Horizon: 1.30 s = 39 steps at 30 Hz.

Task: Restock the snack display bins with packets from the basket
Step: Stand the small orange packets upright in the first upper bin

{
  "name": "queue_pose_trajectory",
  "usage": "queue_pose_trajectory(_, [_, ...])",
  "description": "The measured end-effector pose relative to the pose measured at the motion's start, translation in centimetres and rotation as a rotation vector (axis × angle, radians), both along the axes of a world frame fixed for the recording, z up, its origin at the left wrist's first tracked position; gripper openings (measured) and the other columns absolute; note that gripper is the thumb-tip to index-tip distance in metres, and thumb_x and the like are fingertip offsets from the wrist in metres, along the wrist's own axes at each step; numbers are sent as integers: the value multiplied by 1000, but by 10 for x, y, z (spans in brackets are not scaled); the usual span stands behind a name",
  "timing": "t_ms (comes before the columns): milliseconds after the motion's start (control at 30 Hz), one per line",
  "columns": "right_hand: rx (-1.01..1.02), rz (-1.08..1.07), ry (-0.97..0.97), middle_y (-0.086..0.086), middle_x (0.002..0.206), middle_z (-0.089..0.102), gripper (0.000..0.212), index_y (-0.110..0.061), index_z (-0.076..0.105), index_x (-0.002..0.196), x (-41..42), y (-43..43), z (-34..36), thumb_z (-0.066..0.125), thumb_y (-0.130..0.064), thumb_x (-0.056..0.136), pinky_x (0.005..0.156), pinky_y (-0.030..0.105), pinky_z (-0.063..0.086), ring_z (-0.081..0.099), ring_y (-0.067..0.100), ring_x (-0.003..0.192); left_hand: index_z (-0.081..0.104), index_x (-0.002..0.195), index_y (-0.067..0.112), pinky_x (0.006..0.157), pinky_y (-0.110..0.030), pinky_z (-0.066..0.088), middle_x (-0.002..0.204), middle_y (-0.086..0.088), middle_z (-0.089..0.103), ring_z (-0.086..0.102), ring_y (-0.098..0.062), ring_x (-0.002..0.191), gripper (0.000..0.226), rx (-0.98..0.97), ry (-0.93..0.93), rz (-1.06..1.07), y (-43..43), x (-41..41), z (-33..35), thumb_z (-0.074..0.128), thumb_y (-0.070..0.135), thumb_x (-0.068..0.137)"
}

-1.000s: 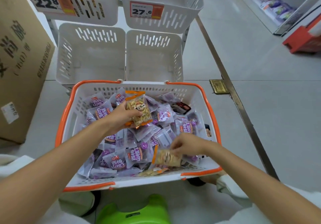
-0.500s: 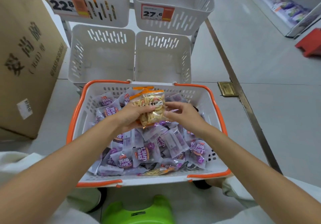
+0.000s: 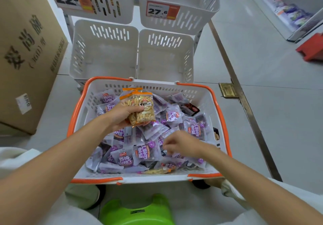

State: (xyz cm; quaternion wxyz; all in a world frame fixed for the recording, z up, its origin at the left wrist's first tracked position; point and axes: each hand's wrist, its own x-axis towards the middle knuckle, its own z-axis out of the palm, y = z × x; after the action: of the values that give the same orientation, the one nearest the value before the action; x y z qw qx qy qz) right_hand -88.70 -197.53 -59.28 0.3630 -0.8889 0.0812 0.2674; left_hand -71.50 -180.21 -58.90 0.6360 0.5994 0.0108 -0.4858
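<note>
Grey tiled shop floor (image 3: pixel 262 67) beneath basket (image 3: pixel 201 93)

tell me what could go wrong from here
The left hand grips two orange-topped packets by their left side, so one might slip back into the basket. The right hand reaches among purple packets; a yellowish packet half buried at the near wall could be missed.

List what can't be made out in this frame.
- Right hand: head view, fingers motion-blurred; any grip on the purple packets unclear.
- Upper-left bin: head view, contents cut off by the top edge.
- 27.6 price tag: head view, fine print too small.
- Basket floor: head view, under packets.
</note>
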Motion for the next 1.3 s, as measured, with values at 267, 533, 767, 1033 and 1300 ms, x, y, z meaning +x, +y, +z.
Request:
queue_pose_trajectory(267, [-7, 277, 224, -4, 110, 73, 28, -15, 72, 118, -8, 19, -13, 67, -23, 91, 79, 17, 50, 59, -4, 72, 59, 126, 7, 82, -46, 60, 111, -16, 73, 71, -31, 101, 37, 6, -15, 28, 6, 2, 0, 66, 4, 90])
queue_pose_trajectory(533, [34, -62, -23, -8, 84, 74, 12, -14, 77, 90, 15, -15, 18, 66, -10, 89, 74, 19, 54, 67, 5, 75, 54, 131, 10, 72, -42, 62, 111, -15, 73, 73, -30, 96, 47, -10, -5, 54, 14, 4, -2, 69, 4, 87])
queue_pose_trajectory(767, [588, -770, -294, 12, 93, 68, 15, -8, 66, 93, 64, -35, 85, 58, 4, 92, 80, 35, 58, 66, 24, 82, 63, 116, 8, 70, -36, 62, 100, -13, 76, 74, -23, 84, 26, -85, -26, 73, -4, -2, 19, 65, 2, 90])
queue_pose_trajectory(1033, [435, -646, -293, -4, 105, 65, 32, -20, 55, 119, 92, -2, 84, 67, -29, 91, 74, 21, 51, 65, 8, 94, 64, 118, 7, 65, -32, 60, 103, -13, 75, 74, -22, 86, 26, -186, -57, 70, -14, -6, 46, 64, 6, 92])
queue_pose_trajectory(1300, [809, -782, -183, 13, 94, 67, 18, -3, 59, 111, 117, -1, 85, 61, -11, 94, 80, 41, 58, 66, 23, 81, 49, 135, 8, 82, -49, 58, 110, -12, 69, 70, -25, 91, 37, -204, -124, 282, -10, 23, 59, 55, 17, 99])
